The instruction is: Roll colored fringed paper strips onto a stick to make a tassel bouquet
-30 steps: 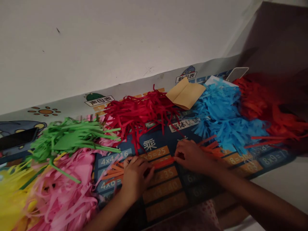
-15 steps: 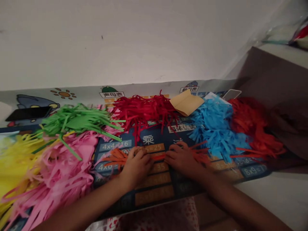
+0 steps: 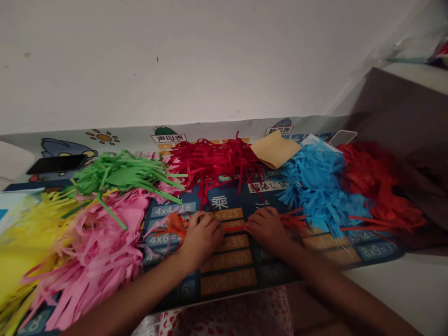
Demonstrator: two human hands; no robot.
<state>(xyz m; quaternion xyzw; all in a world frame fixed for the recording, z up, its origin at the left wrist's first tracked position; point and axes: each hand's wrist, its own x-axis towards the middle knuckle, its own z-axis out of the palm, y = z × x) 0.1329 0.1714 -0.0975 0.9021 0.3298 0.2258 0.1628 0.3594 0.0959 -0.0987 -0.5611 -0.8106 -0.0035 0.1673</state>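
An orange fringed paper tassel (image 3: 234,228) lies across the table mat, its twisted middle stretched between my two hands. My left hand (image 3: 205,233) is closed over its left part, with loose orange strips poking out beyond the knuckles. Over the right part, my right hand (image 3: 268,228) is closed too, and more strips fan out past it. The fingertips of both hands are partly hidden. Behind them rests a heap of dark red paper tassels (image 3: 217,158). Blue tassels (image 3: 315,182) lie to the right of my right hand.
Pink tassels (image 3: 105,242), yellow tassels (image 3: 31,242) and green tassels (image 3: 119,172) cover the left side. A black phone (image 3: 58,164) lies behind them. A folded tan paper (image 3: 276,148) sits near the wall. Orange-red tassels (image 3: 378,182) lie beside a brown box (image 3: 402,107) at right.
The view has shifted slightly, so everything sits a little further right. Both hands keep their hold on the orange tassel, with barely any movement.
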